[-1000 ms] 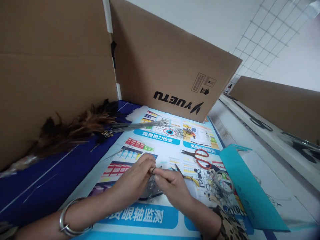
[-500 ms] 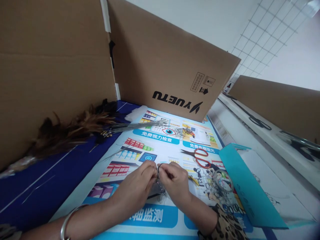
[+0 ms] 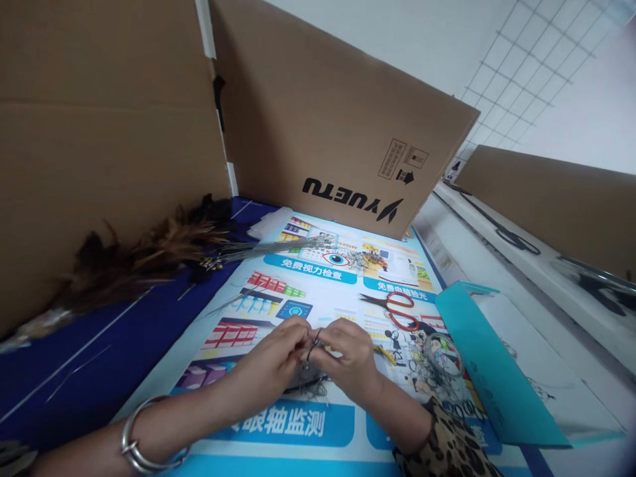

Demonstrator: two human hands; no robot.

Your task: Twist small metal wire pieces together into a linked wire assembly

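Observation:
My left hand [image 3: 275, 358] and my right hand [image 3: 345, 358] meet fingertip to fingertip over a printed poster [image 3: 308, 285]. Both pinch a small dark wire piece [image 3: 313, 343] between them. A loose tangle of thin wire [image 3: 311, 385] lies on the poster just under the hands. A silver bangle [image 3: 136, 444] sits on my left wrist, and a leopard-print sleeve [image 3: 444, 444] covers my right forearm.
Red-handled scissors [image 3: 400, 311] and a clear tape roll [image 3: 442, 358] lie right of the hands. Brown feathers on thin wire stems [image 3: 149, 255] rest at the left on blue cloth [image 3: 99, 344]. Cardboard walls [image 3: 322, 126] stand behind. A teal folder [image 3: 491, 377] lies at the right.
Both hands shifted slightly away from me on the poster and drew closer together, still working the small wire piece. Nothing else moved.

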